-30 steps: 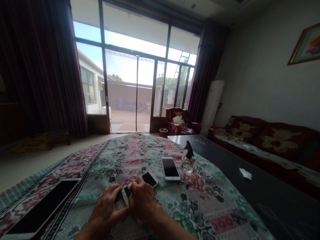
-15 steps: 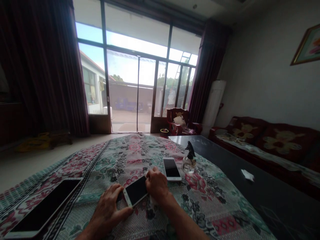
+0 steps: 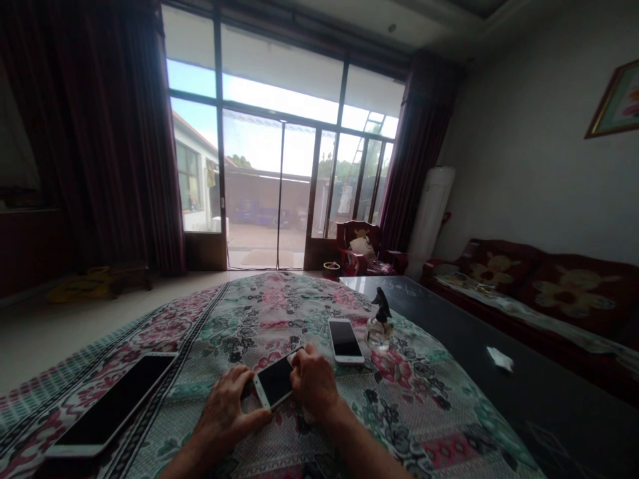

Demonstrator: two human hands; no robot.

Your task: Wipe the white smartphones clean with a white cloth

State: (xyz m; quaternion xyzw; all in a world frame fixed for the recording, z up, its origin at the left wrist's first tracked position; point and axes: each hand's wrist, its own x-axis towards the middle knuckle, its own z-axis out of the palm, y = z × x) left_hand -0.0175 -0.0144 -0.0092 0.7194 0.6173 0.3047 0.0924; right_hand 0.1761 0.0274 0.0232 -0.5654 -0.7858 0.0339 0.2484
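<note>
A white-framed smartphone (image 3: 275, 382) with a dark screen lies at a slant on the flowered tablecloth (image 3: 219, 399). My left hand (image 3: 227, 404) grips its left end, thumb at the near corner and fingers at the far one. Over the right end of the phone, my right hand (image 3: 314, 380) is closed, its fingers pressed to the screen. A bit of what looks like a pale cloth shows under the right fingers, mostly hidden. Beyond the right hand lies another white smartphone (image 3: 345, 341), and beside it stands a clear spray bottle (image 3: 380, 326) with a black head.
A white tablet (image 3: 114, 404) lies at the left of the table. To the right, a dark low table (image 3: 449, 346) carries a crumpled white paper (image 3: 500, 359). A red sofa (image 3: 564, 279) and an armchair (image 3: 363, 246) stand beyond, near glass doors (image 3: 254, 199).
The camera view has shifted a little, so everything sits slightly further right and lower. Right-hand fingers have moved slightly over the phone's right end; my left hand keeps its hold.
</note>
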